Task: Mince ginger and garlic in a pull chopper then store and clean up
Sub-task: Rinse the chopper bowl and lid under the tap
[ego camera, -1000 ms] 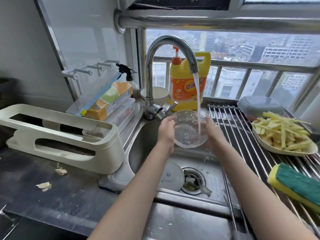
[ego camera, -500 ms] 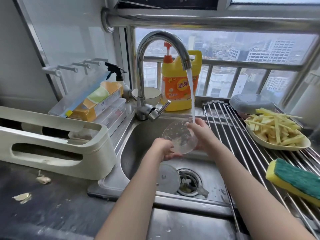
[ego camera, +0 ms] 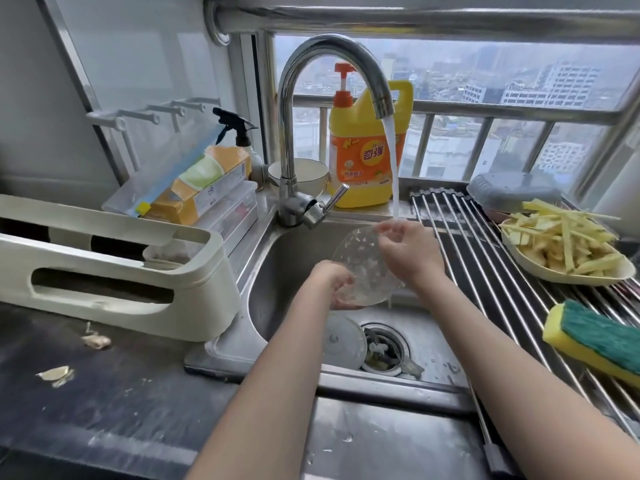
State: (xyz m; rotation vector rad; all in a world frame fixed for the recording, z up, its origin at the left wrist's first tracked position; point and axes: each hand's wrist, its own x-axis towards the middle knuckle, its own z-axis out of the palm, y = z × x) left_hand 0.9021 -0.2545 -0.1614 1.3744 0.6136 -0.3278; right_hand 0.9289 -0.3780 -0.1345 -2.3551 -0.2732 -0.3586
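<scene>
**Chopper bowl under running tap**

Head view. Clear chopper bowl point(ego camera: 360, 268) held tilted over the steel sink point(ego camera: 277, 271), its surface flecked with pale bits. Left hand point(ego camera: 334, 284) grips the bowl's near lower edge, fingers curled around the rim. Right hand point(ego camera: 407, 252) grips the far upper edge, fingers curled at the rim. Water stream point(ego camera: 393, 168) falls from the chrome faucet point(ego camera: 332, 64) onto the right hand's fingers and the bowl's top edge.

In the sink bottom, near side: a round white lid point(ego camera: 343, 342) lying just left of the drain strainer point(ego camera: 382, 348). Behind the faucet, a yellow detergent bottle point(ego camera: 363, 154) on the sill, a white bowl point(ego camera: 303, 174) to its left. Right: roll-up drying rack point(ego camera: 485, 271) over the sink, carrying a plate of pale cut strips point(ego camera: 564, 247) and a yellow-green sponge point(ego camera: 595, 341). Left: cream organiser point(ego camera: 138, 271) on the dark counter point(ego camera: 121, 403), with peel scraps point(ego camera: 55, 374) near it.
</scene>
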